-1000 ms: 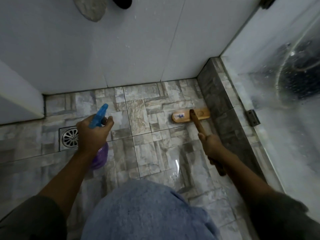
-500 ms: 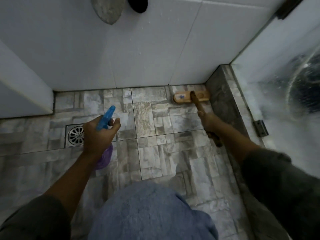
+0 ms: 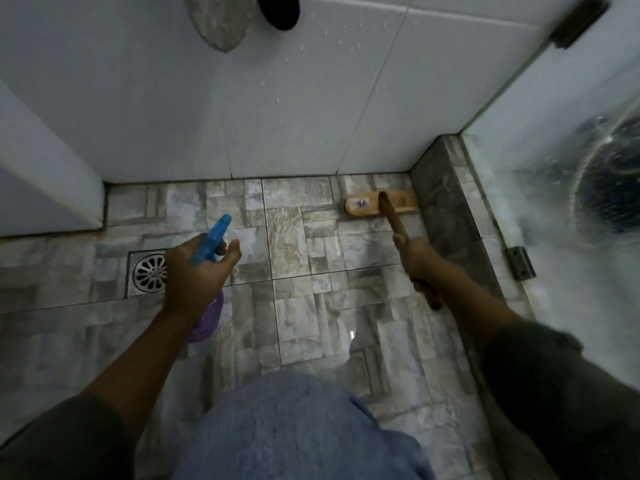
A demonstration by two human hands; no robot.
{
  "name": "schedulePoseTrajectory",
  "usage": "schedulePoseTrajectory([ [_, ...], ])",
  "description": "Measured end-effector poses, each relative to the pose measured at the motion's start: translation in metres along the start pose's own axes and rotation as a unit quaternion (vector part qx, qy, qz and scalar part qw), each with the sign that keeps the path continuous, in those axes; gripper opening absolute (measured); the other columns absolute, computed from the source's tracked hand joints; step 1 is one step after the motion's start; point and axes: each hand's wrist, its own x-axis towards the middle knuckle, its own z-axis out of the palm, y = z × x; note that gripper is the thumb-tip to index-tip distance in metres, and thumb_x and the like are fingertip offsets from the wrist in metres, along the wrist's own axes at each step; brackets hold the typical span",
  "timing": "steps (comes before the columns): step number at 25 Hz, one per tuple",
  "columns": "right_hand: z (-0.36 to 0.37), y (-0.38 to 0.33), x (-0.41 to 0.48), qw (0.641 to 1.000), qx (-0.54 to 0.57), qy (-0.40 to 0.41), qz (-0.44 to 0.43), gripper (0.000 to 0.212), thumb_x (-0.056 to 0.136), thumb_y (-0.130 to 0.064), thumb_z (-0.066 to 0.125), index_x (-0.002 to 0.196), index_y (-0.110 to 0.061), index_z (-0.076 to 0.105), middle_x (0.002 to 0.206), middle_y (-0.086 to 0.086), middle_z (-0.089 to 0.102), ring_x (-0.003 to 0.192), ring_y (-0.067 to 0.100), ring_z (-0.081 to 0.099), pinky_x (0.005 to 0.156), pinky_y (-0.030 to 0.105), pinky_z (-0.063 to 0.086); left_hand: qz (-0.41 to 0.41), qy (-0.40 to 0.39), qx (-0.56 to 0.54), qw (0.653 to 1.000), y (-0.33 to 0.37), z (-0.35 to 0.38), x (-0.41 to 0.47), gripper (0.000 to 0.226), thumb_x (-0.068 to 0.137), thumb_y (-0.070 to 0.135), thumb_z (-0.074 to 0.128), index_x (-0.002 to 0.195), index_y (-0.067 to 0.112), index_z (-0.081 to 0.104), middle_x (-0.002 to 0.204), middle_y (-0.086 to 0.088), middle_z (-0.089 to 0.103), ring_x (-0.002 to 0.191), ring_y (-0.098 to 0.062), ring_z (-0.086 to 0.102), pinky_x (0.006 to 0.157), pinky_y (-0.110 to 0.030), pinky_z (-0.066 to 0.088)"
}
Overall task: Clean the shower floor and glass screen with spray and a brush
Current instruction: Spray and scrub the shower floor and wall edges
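The wooden long-handled scrubbing brush has its flat head down on the grey stone-pattern tiled shower floor, in the far right corner, just beside the dark tiled kerb. The head's long axis runs along the white tiled wall. The handle slopes back to the right hand, whose fingers are closed round it. The left hand grips the neck of a purple translucent spray bottle with a blue trigger head, the nozzle pointing away towards the far wall and the body hanging below the hand. It is above the square metal drain. Along the right stands the wet, misted glass screen, with a metal hinge.
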Motion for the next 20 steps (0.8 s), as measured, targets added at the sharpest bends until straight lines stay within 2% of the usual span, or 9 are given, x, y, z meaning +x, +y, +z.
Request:
schedulePoseTrajectory([
  [2, 0.006, 0.019, -0.021, 0.999, 0.021, -0.030, 0.012, 0.047, 0.103, -0.058, 0.035, 0.094, -0.015, 0.050, 0.075, 0.010, 0.056, 0.053, 0.022, 0.050, 0.040, 0.027, 0.043, 0.027, -0.002, 0.019, 0.999, 0.001, -0.001, -0.005, 0.022, 0.086, 0.018, 0.077, 0.073, 0.006, 0.064, 0.062, -0.004, 0.060, 0.051, -0.014, 0.056, 0.054, -0.020, 0.047],
  [4, -0.006, 0.000, 0.004, 1.000, -0.012, -0.002, -0.010, 0.050, 0.105, -0.055, 0.034, 0.096, -0.009, 0.052, 0.077, 0.013, 0.057, 0.052, 0.022, 0.047, 0.039, 0.024, 0.039, 0.027, -0.003, 0.026, 0.999, 0.000, 0.000, -0.001, 0.022, 0.085, 0.018, 0.078, 0.073, 0.007, 0.064, 0.061, -0.003, 0.060, 0.051, -0.015, 0.057, 0.054, -0.019, 0.046],
  [6, -0.021, -0.028, 0.045, 0.999, -0.022, 0.039, -0.030, 0.053, 0.106, -0.052, 0.032, 0.115, -0.004, 0.054, 0.083, 0.018, 0.059, 0.050, 0.023, 0.046, 0.039, 0.023, 0.037, 0.010, -0.006, 0.015, 1.000, -0.001, 0.003, 0.000, 0.021, 0.085, 0.019, 0.078, 0.074, 0.007, 0.065, 0.063, -0.005, 0.063, 0.052, -0.017, 0.059, 0.056, -0.021, 0.049],
  [8, -0.025, -0.043, 0.057, 0.998, -0.019, 0.059, -0.026, 0.054, 0.107, -0.051, 0.031, 0.128, -0.006, 0.050, 0.085, 0.017, 0.059, 0.052, 0.022, 0.047, 0.039, 0.022, 0.036, 0.004, 0.012, 0.000, 1.000, -0.003, -0.001, 0.001, 0.017, 0.085, 0.017, 0.078, 0.078, 0.010, 0.066, 0.067, -0.005, 0.065, 0.056, -0.015, 0.061, 0.057, -0.016, 0.050],
  [10, -0.011, -0.028, 0.037, 0.998, -0.031, 0.040, -0.025, 0.051, 0.107, -0.050, 0.031, 0.118, -0.006, 0.055, 0.091, 0.018, 0.063, 0.054, 0.021, 0.049, 0.040, 0.023, 0.037, 0.002, 0.022, -0.001, 1.000, -0.003, -0.005, 0.000, 0.013, 0.085, 0.014, 0.078, 0.080, 0.012, 0.066, 0.068, -0.005, 0.064, 0.062, -0.006, 0.062, 0.058, -0.007, 0.046],
  [12, 0.014, -0.007, -0.009, 0.999, -0.037, -0.001, -0.008, 0.049, 0.105, -0.055, 0.031, 0.102, -0.012, 0.054, 0.084, 0.013, 0.062, 0.056, 0.022, 0.052, 0.037, 0.024, 0.041, -0.006, 0.024, 0.002, 1.000, 0.000, -0.005, -0.001, 0.015, 0.085, 0.014, 0.077, 0.077, 0.011, 0.065, 0.066, -0.005, 0.063, 0.060, 0.001, 0.060, 0.058, -0.005, 0.043],
  [15, 0.028, -0.016, -0.026, 0.998, -0.045, -0.045, -0.016, 0.048, 0.103, -0.059, 0.033, 0.108, -0.014, 0.049, 0.083, 0.011, 0.060, 0.058, 0.023, 0.052, 0.043, 0.028, 0.043, -0.033, 0.022, -0.003, 0.999, 0.004, 0.000, 0.000, 0.021, 0.084, 0.017, 0.078, 0.072, 0.006, 0.064, 0.063, -0.006, 0.063, 0.056, -0.008, 0.058, 0.055, -0.008, 0.043],
  [17, 0.024, -0.052, -0.001, 0.997, -0.055, -0.019, -0.045, 0.049, 0.104, -0.057, 0.034, 0.112, -0.012, 0.049, 0.080, 0.012, 0.059, 0.058, 0.024, 0.052, 0.046, 0.030, 0.045, -0.031, 0.018, 0.007, 0.999, 0.004, 0.001, -0.001, 0.022, 0.084, 0.020, 0.078, 0.073, 0.006, 0.065, 0.063, -0.006, 0.064, 0.052, -0.012, 0.058, 0.055, -0.016, 0.048],
  [20, 0.028, -0.088, 0.004, 0.999, 0.005, 0.007, -0.033, 0.049, 0.104, -0.055, 0.034, 0.112, -0.009, 0.050, 0.079, 0.012, 0.058, 0.058, 0.024, 0.051, 0.049, 0.031, 0.046, -0.019, 0.017, 0.008, 1.000, 0.002, -0.004, -0.003, 0.022, 0.085, 0.021, 0.077, 0.074, 0.006, 0.066, 0.065, -0.006, 0.065, 0.055, -0.021, 0.062, 0.057, -0.027, 0.052],
])
